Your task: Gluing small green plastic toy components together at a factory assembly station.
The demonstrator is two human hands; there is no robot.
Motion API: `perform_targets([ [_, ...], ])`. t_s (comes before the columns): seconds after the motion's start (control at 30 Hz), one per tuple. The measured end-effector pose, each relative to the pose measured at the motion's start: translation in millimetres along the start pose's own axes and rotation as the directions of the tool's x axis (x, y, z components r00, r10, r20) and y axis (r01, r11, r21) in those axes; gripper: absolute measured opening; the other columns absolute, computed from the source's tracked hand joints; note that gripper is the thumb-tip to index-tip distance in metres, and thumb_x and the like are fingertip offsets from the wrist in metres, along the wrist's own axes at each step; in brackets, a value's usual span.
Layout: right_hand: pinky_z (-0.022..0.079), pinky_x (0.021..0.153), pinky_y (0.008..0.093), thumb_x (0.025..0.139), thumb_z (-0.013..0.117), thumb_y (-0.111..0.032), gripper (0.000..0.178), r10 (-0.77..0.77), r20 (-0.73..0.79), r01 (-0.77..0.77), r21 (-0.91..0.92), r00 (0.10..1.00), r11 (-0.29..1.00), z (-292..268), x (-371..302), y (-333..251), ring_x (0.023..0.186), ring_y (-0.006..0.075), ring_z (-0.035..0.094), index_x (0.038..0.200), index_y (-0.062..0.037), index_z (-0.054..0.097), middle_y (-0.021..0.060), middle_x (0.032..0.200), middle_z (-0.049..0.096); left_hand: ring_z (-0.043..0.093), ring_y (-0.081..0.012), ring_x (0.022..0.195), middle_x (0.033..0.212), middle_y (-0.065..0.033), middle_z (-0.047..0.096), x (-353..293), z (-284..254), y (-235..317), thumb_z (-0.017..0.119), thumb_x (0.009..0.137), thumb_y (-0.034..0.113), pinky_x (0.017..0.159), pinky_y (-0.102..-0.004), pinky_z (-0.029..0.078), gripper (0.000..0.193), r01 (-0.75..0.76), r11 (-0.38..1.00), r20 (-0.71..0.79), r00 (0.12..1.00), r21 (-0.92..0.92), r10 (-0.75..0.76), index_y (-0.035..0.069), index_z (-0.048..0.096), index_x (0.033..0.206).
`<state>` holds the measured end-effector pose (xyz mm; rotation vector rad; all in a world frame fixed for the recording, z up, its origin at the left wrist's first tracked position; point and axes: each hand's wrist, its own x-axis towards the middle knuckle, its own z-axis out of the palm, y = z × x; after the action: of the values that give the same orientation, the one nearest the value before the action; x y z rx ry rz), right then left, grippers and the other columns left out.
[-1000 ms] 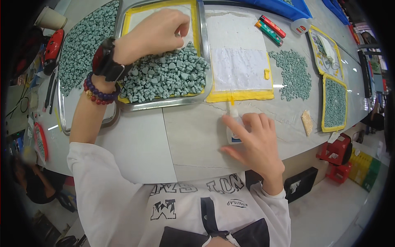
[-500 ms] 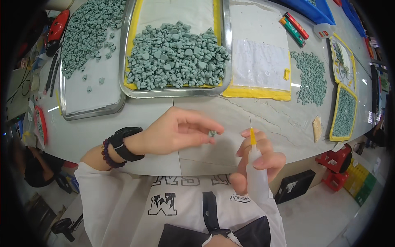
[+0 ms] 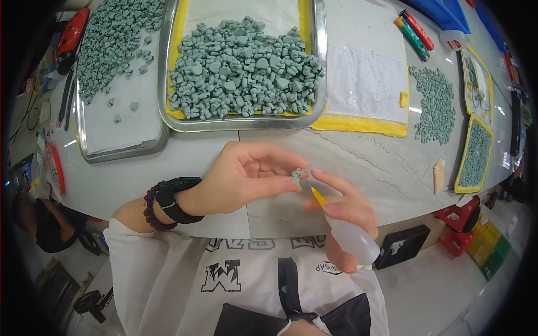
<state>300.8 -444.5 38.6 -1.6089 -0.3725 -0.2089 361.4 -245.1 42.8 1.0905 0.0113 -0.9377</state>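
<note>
Your right hand [image 3: 354,208] wraps a translucent squeeze bottle [image 3: 356,243], yellow needle nozzle [image 3: 318,196] near the small green piece [image 3: 296,174] your left hand [image 3: 230,179] pinches tight at its fingertips [image 3: 301,164], over the table [image 3: 353,151]. Beyond, metal tray [image 3: 241,123] with heaped green pieces [image 3: 241,73]; farther right, red lighter [image 3: 418,30], green lighter [image 3: 412,39].

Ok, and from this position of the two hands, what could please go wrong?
The yellow needle tip of the squeeze bottle points toward the left hand, so it might prick a finger.

The small green piece is pinched only at the fingertips; it could slip if the needle pushes it.

The right hand is wrapped around the bottle, so squeezing too hard might release too much of whatever is inside.
</note>
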Motion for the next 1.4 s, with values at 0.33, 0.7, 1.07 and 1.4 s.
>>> perform_targets([
  [0.33,0.049,0.073,0.0486,0.091,0.034,-0.057,0.061,0.008,0.077,-0.007,-0.021,0.997,1.0,-1.3,3.1,-1.6,0.085,0.0415,0.063,0.096,0.0007,0.053,0.0247,0.073,0.064,0.06,-0.0144,0.096,0.104,-0.0116,0.061,-1.7,3.7,-0.9,0.059,0.08,-0.011,0.082,-0.026,0.05,0.031,0.0,1.0,0.001,1.0,0.03,0.0,-0.005,0.056,0.11],
  [0.7,0.048,0.072,0.0451,0.092,0.035,-0.052,0.055,0.016,0.075,-0.013,-0.044,0.997,0.999,-0.5,4.2,-1.5,0.08,0.038,0.065,0.096,-0.001,0.053,0.0284,0.081,0.064,0.06,-0.0149,0.097,0.104,-0.0108,0.061,-0.7,2.9,-1.8,0.059,0.08,-0.011,0.084,-0.0265,0.05,0.031,-0.012,0.999,0.025,1.0,0.04,0.011,-0.005,0.056,0.11],
  [1.07,0.049,0.07,0.0426,0.089,0.043,-0.045,0.048,0.073,-0.027,-0.072,0.031,0.997,0.997,2.2,2.6,-3.2,0.09,0.0361,0.064,0.085,0.0002,0.059,0.0112,0.072,0.066,0.061,-0.0152,0.096,0.104,-0.0112,0.061,-1.8,3.1,-0.7,0.057,0.08,-0.012,0.083,-0.0266,0.05,0.032,0.006,0.999,0.021,1.0,0.032,-0.007,-0.005,0.056,0.111],
  [1.4,0.047,0.074,0.0457,0.091,0.037,-0.054,0.053,0.054,0.069,-0.052,-0.041,0.996,0.998,-0.4,2.8,-2.4,0.081,0.0379,0.064,0.097,-0.0037,0.054,0.0258,0.08,0.064,0.061,-0.0147,0.096,0.104,-0.0111,0.062,-1.3,3.2,0.2,0.058,0.08,-0.012,0.083,-0.0256,0.05,0.032,0.011,0.999,0.017,1.0,0.042,-0.012,-0.005,0.057,0.111],
])
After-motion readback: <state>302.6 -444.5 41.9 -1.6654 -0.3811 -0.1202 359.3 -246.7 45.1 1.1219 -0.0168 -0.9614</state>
